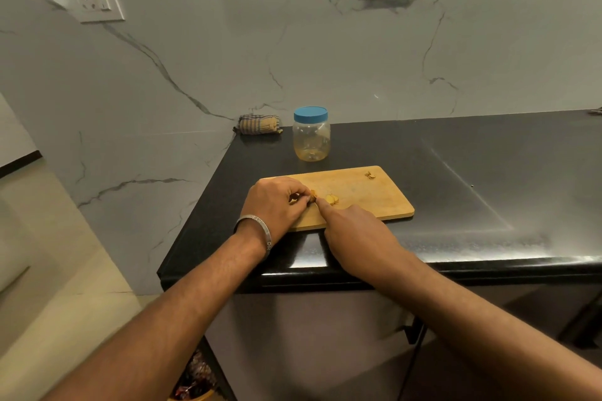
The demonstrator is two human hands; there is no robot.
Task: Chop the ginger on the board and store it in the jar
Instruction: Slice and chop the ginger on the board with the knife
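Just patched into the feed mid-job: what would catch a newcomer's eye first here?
Both hands meet at the board's near-left end: the left hand pinches a ginger piece, and the right hand points a finger at it, slices beside it. Behind the board stands the jar, blue lid on.

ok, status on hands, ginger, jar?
Left hand pinches ginger on board. Right hand beside it, knife not visible. Slices cut. Jar lidded, behind board.
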